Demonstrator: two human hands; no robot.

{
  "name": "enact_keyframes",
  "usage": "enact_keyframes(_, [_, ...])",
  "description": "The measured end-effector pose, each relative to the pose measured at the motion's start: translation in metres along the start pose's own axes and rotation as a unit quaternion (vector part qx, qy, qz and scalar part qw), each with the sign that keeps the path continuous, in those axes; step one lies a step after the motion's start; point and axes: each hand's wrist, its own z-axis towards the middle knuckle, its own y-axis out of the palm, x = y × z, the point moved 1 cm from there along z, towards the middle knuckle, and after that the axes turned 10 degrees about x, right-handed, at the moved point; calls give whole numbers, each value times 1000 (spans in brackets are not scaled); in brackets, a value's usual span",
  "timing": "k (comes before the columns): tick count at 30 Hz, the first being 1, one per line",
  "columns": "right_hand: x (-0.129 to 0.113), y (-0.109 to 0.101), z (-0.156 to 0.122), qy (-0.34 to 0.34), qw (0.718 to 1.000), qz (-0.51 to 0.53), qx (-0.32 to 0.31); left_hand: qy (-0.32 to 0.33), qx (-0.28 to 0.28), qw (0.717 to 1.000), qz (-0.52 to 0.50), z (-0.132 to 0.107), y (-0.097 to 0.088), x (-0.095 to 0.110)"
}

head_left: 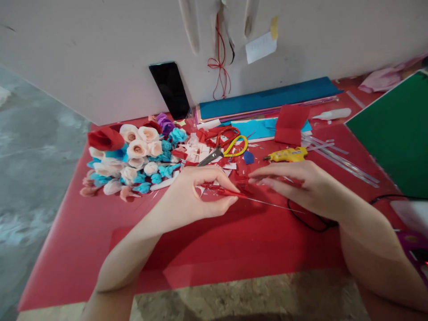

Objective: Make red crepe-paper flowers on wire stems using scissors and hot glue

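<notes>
My left hand pinches a small rolled piece of red crepe paper between thumb and forefinger. Out of the paper a thin wire runs to the right, passing below my other hand. My right hand hovers just right of it, thumb and fingers closed together near a bit of red. Whether those fingertips hold anything is too small to tell. Beyond my hands lie scissors with red and yellow handles, and a yellow glue gun.
Paper flowers in white, blue, red and purple are heaped at left. A phone leans on the wall. Behind are blue paper, folded red paper, a white glue bottle and clear glue sticks. A green board stands right.
</notes>
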Motion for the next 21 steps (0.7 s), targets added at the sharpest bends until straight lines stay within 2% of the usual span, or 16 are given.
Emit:
enact_keyframes(3, [-14, 8, -9, -5, 999, 50, -18, -6, -9, 1000, 12, 0, 4, 1])
enact_keyframes(8, [-27, 21, -19, -29, 998, 29, 51, 13, -5, 999, 41, -3, 13, 0])
enact_keyframes(15, [-26, 25, -23, -55, 992, -8, 113, 63, 24, 995, 79, -5, 17, -1])
enact_keyframes(21, [-25, 25, -20, -35, 994, 33, 96, 44, 20, 995, 87, -4, 16, -2])
